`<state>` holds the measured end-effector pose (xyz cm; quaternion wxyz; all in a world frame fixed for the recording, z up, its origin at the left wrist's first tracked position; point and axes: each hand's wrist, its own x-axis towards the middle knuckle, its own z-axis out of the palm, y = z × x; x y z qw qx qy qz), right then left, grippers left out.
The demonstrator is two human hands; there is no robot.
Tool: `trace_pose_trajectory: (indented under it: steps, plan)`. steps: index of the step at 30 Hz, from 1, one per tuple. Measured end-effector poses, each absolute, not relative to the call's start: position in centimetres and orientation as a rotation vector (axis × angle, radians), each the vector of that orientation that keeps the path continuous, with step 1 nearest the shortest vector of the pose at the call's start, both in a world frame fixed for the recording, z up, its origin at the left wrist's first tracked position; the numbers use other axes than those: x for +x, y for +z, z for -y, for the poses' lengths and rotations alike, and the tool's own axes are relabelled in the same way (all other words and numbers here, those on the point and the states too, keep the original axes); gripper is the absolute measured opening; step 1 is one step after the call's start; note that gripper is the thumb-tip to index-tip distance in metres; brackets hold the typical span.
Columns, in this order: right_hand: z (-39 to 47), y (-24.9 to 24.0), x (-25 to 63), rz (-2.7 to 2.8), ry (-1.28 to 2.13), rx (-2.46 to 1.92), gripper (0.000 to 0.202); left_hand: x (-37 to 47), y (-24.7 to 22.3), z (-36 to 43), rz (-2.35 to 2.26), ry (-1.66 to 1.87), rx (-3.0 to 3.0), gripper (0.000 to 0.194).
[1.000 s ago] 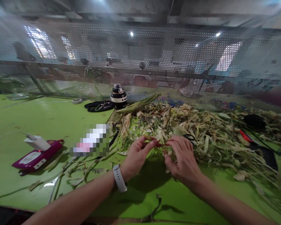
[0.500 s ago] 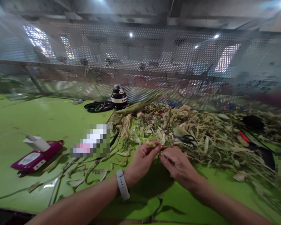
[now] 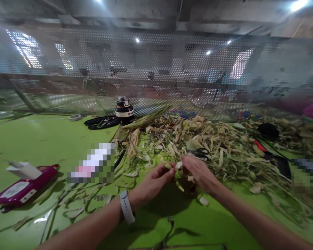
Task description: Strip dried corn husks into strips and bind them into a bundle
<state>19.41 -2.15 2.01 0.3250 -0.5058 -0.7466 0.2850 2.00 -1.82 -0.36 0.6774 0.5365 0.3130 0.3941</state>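
Note:
My left hand [image 3: 160,175], with a white band [image 3: 127,207] on its wrist, pinches a pale green plant piece [image 3: 167,165] between thumb and fingers. Close on its right, my right hand [image 3: 198,172] has its fingers bent around pale plant bits [image 3: 178,165]; its fingertips are partly hidden. Yellowish-green and tan scraps hang below and between the two hands. Just beyond them spreads a heap of dry leaves and husks [image 3: 224,149], with black-handled scissors [image 3: 199,152] lying in it. A loose pale scrap [image 3: 203,201] lies on the green table [image 3: 151,232] under my right hand.
A purple power strip [image 3: 23,189] with a white charger [image 3: 24,170] sits at left. A black bottle [image 3: 124,111] and black coiled item [image 3: 100,122] stand near the perforated screen [image 3: 156,69]. A dark item with a red part [image 3: 260,146] lies at right.
The view has shifted slightly right. My right hand has lifted and turned, with its fingers now higher over the plant bits. More scraps show below the hands, and a pale one lies on the table.

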Motion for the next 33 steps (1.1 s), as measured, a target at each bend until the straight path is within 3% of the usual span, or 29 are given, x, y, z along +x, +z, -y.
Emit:
trace_pose_trajectory:
  steps: [8, 20, 28, 33]
  plan:
    - [2.7, 1.4, 18.4, 1.947, 0.209, -1.206, 0.034, 1.3, 0.4, 1.3, -0.752, 0.767, 1.522, 0.027]
    - [2.9, 2.6, 19.3, 2.206, 0.672, -1.348, 0.042, 1.5, 0.9, 2.6, -0.589, 0.476, 1.645, 0.024]
    - [3.4, 2.3, 18.6, 2.195, 0.074, -1.074, 0.028, 1.9, 1.4, 2.7, -0.636, 0.523, 1.913, 0.026]
    - [3.5, 4.0, 19.2, 2.193, -0.033, -1.002, 0.029, 3.2, 3.2, 2.8, -0.525, 0.441, 1.810, 0.029]
